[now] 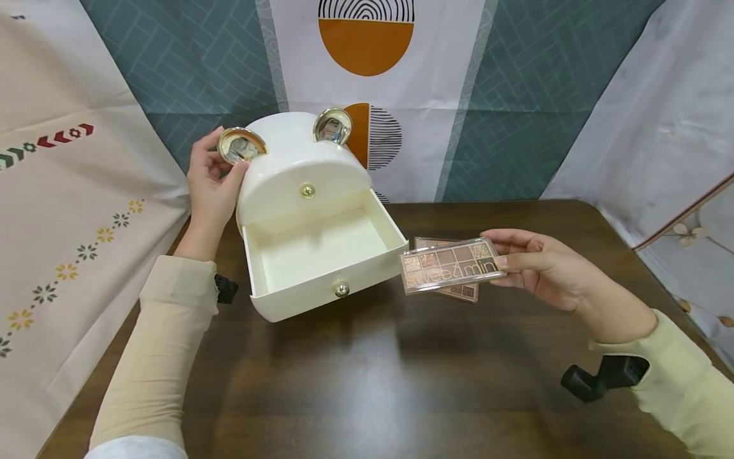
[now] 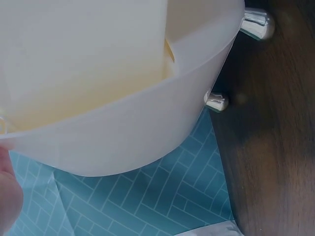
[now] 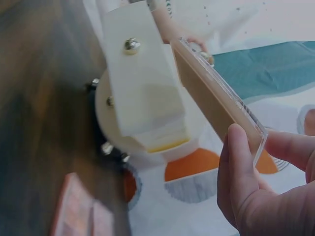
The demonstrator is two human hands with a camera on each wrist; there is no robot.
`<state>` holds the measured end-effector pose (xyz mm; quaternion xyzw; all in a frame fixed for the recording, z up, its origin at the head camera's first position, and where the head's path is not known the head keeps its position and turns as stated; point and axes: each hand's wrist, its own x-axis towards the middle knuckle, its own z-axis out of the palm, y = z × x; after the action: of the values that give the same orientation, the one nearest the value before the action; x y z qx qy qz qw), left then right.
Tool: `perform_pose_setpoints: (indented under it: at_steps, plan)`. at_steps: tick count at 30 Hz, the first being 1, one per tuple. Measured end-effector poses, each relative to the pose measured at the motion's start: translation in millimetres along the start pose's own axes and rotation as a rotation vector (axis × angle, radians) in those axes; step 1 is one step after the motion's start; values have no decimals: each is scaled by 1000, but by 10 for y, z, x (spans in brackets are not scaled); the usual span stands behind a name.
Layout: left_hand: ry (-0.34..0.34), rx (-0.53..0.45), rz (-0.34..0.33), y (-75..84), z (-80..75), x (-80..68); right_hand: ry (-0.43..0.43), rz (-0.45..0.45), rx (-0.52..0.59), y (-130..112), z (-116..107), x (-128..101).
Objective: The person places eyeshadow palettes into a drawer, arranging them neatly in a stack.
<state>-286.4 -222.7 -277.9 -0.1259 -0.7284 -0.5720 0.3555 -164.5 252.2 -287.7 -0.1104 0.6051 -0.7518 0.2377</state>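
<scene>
A white cosmetic storage box (image 1: 298, 146) with two round gold-rimmed ears stands tilted back on the table. Its lower drawer (image 1: 308, 248) is pulled out, with a bare inside. My left hand (image 1: 213, 175) grips the box by its left ear (image 1: 242, 145), thumb in front and fingers behind. Between thumb and fingers, my right hand (image 1: 539, 264) pinches the right end of a clear-lidded eyeshadow palette (image 1: 450, 264), held in the air beside the drawer's front right corner. A second eyeshadow palette (image 1: 461, 293) lies on the table below, partly hidden by the held one.
The dark wooden table (image 1: 367, 382) extends in front of the box. Patterned cloth (image 1: 229, 57) hangs behind the table, with more cloth (image 1: 74, 210) at the left side. A gold knob (image 1: 341, 289) sticks out from the drawer front.
</scene>
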Motion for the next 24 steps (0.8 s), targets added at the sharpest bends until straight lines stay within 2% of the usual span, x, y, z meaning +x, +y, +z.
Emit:
perform_pose_setpoints:
  at_steps: [4, 8, 12, 19, 24]
  plan:
    - [-20, 11, -1, 2, -28, 21, -18, -9, 30, -140, 32, 81]
    - [-45, 23, -33, 23, -57, 28, -31, -24, 45, -261, 77, 172]
    - [-56, 19, -70, 48, -59, 43, -7, -33, 38, -372, 158, 254]
    - [-34, 17, -145, 84, -56, 106, 65, -1, 17, -526, 424, 434]
    - [-63, 44, -153, 105, -92, 126, 88, 30, -8, -570, 655, 566]
